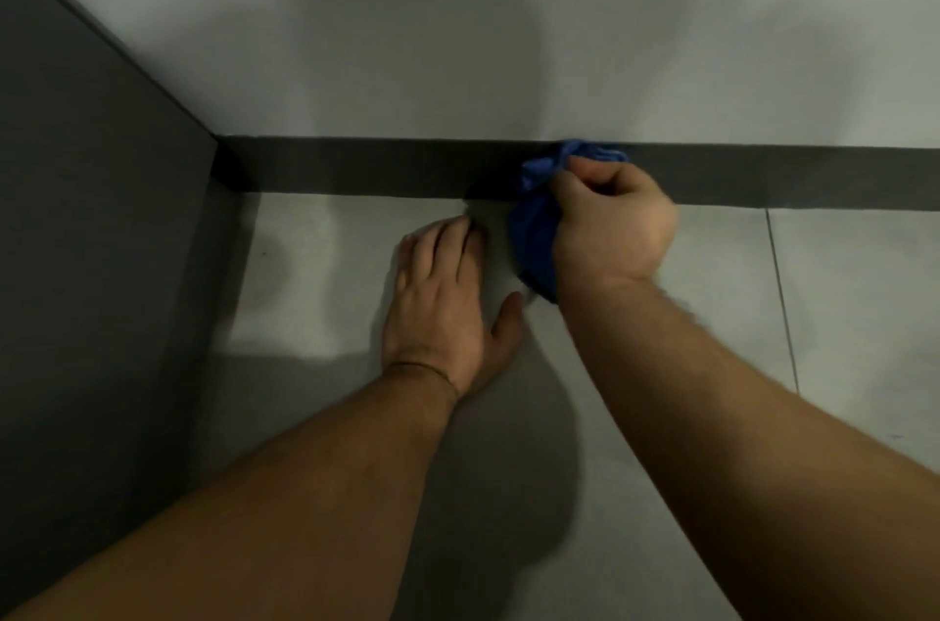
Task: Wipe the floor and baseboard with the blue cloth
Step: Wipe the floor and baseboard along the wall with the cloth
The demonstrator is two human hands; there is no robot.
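Note:
My right hand is closed around the bunched blue cloth and presses its top end against the dark grey baseboard, which runs across the foot of the white wall. The cloth's lower part hangs down to the pale tiled floor. My left hand lies flat on the floor just left of the cloth, palm down, fingers pointing at the baseboard, holding nothing.
A dark grey panel stands upright on the left and meets the baseboard in a corner. The white wall rises behind. A tile joint runs across the floor on the right.

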